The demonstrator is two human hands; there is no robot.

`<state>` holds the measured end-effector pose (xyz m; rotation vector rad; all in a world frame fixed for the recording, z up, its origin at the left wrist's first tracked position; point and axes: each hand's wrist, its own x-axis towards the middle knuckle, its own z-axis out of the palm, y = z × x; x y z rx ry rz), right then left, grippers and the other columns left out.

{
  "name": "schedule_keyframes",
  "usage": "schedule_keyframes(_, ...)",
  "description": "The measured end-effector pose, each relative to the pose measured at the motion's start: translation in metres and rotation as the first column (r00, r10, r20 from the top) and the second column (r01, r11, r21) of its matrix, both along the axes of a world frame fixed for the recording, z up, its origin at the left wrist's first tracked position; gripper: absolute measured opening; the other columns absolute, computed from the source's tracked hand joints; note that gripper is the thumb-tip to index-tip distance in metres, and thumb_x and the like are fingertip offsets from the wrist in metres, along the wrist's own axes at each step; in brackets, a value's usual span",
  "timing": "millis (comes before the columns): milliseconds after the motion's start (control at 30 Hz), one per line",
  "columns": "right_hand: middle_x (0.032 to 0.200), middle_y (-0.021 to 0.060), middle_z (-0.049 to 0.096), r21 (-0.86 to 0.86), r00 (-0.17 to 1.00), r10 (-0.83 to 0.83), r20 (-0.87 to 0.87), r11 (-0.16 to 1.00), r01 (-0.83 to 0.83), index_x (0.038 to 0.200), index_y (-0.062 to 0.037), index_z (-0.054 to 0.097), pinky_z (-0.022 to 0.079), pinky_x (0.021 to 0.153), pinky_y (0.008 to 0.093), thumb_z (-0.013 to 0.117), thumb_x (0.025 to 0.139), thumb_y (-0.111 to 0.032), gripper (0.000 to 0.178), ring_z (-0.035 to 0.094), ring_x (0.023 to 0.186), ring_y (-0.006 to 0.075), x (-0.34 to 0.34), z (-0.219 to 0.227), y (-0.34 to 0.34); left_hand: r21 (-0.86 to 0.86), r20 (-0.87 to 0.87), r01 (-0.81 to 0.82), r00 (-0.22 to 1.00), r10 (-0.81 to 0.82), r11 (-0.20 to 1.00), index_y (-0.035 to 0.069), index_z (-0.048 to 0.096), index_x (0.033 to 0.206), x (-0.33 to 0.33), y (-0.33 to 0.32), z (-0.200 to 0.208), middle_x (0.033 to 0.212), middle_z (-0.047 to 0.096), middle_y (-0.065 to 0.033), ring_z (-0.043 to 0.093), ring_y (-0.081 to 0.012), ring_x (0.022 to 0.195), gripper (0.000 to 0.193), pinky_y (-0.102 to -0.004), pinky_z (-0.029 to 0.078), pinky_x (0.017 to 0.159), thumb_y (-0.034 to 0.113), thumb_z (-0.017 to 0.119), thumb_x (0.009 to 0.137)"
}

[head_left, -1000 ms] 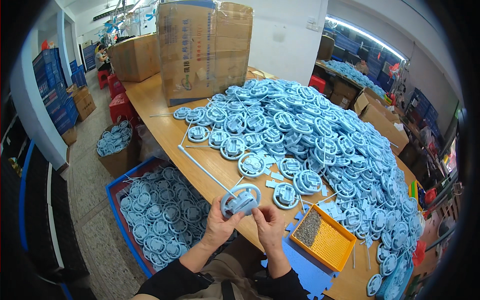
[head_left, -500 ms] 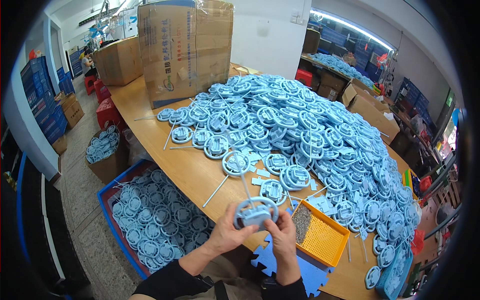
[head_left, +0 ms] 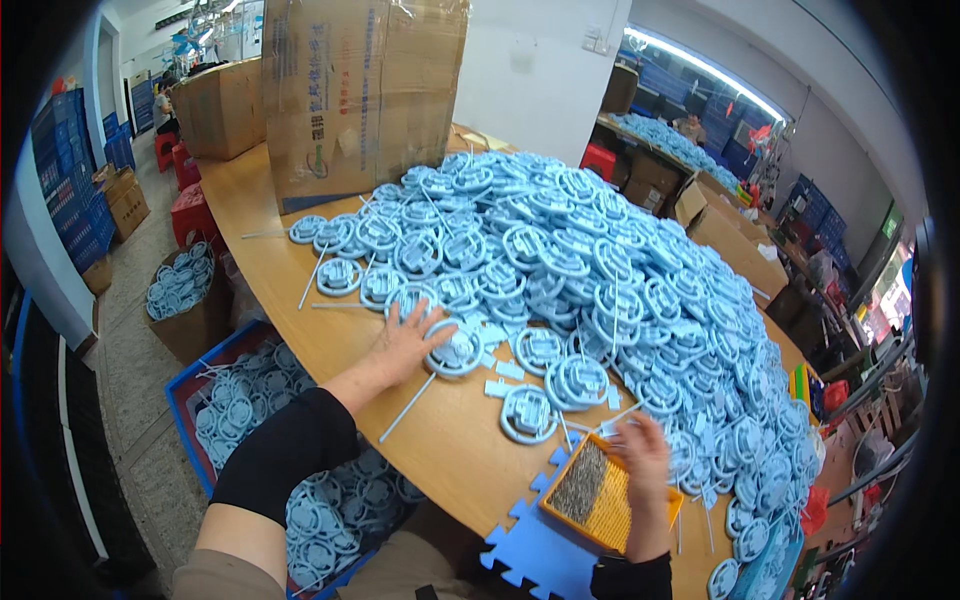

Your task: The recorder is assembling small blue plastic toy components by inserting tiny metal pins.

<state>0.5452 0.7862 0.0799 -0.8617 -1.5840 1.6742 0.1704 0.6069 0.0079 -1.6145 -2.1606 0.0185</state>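
Observation:
My left hand (head_left: 402, 347) reaches over the table with its fingers spread. Its fingertips lie on the edge of a light-blue plastic ring part with a thin rod (head_left: 455, 350), at the near edge of the pile (head_left: 590, 260); nothing is gripped. Over the yellow tray (head_left: 615, 540) hovers my right hand (head_left: 645, 460), fingers bent and smeared by motion, so what they hold, if anything, is unclear. Small grey metal pieces (head_left: 580, 482) fill the tray's left side. A blue foam mat (head_left: 545, 540) lies under the tray. Another ring part (head_left: 530, 413) rests between the hands.
At my lower left, a blue-rimmed bin (head_left: 190, 420) is full of similar ring parts. A tall cardboard box (head_left: 365, 100) stands at the table's back left. Small flat light-blue plates (head_left: 497, 387) lie near the pile. On the right is a blue basket (head_left: 775, 565).
The ring part that both hands held is out of them now. My left hand has moved up and left to the pile's edge; my right hand has moved right, over the tray.

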Motion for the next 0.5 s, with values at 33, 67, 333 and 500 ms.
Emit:
schedule_keyframes(33,0.093,0.0068,0.064,0.192,0.975,0.208,0.080,0.956,-0.220,0.108,-0.0033,0.059,0.049,0.078,0.0283,0.066,0.084,-0.013,0.026,0.062,0.088,0.0158,-0.025,-0.010,0.000,0.022,-0.011,0.002,1.000,-0.001,1.000,0.024,0.040,0.137,0.001,0.007,0.007,0.140,0.037,-0.0101,0.030,-0.0304,0.134,0.068,-0.0614,0.024,0.102,0.011,0.063,0.074)
schedule_keyframes(67,0.097,0.0067,0.065,0.340,0.910,0.247,0.332,0.869,-0.360,0.105,-0.0051,0.061,0.049,0.080,0.0304,0.069,0.081,-0.014,0.027,0.062,0.091,0.0182,-0.056,-0.010,-0.009,-0.065,0.102,0.099,0.991,-0.092,0.993,0.023,0.041,0.136,0.005,0.008,0.017,0.139,0.039,-0.0097,0.030,-0.0296,0.134,0.067,-0.0603,0.024,0.103,0.012,0.064,0.074)
schedule_keyframes(333,0.087,0.0098,0.064,0.561,0.535,-0.262,0.803,0.028,-0.828,0.082,-0.0112,0.062,0.046,0.071,0.0411,0.052,0.080,-0.015,0.011,0.060,0.086,0.0283,-0.179,-0.059,-0.017,0.418,0.607,0.152,0.687,-0.400,0.896,0.008,0.055,0.120,0.011,-0.040,0.009,0.118,0.056,-0.0094,0.054,-0.0266,0.110,0.038,-0.0396,0.041,0.093,0.012,0.060,0.083)
schedule_keyframes(500,0.083,0.0116,0.063,0.554,0.528,-0.237,0.815,0.053,-0.831,0.085,-0.0095,0.063,0.047,0.069,0.0446,0.056,0.080,-0.018,0.012,0.061,0.084,0.0309,-0.191,-0.064,-0.004,0.445,0.799,-0.416,-0.216,-0.562,0.793,0.003,0.052,0.119,0.027,-0.096,0.002,0.109,0.059,-0.0060,0.062,-0.0151,0.094,0.028,-0.0303,0.050,0.084,0.019,0.044,0.098)
